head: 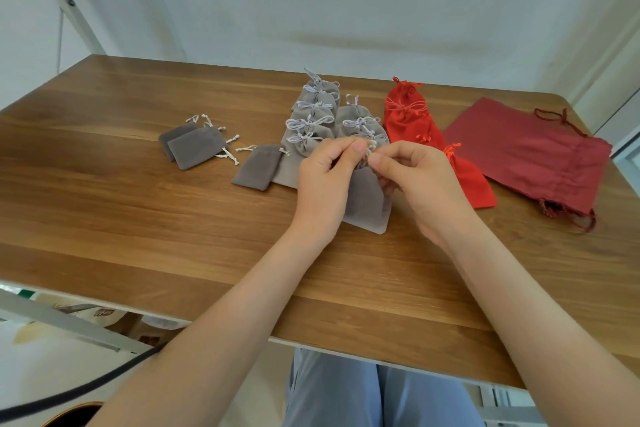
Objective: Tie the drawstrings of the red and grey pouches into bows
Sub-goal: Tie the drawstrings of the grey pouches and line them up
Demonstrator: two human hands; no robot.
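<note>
Mid-run: drawstring (370,146) of grey pouch (367,206) is pinched by left grip (325,177) and right grip (417,180). Bowed pouches (311,121) are stacked behind; small grey pouches (197,149) and dark red pouch (526,156) seemingly left untied.

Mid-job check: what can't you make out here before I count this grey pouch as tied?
Head view: drawstring of the held grey pouch, bow or not: covered by left hand and right hand pinching it.
Head view: nearest red pouch tie: small, blurred.
Head view: dark red pouch lower cords: blurred.
</note>
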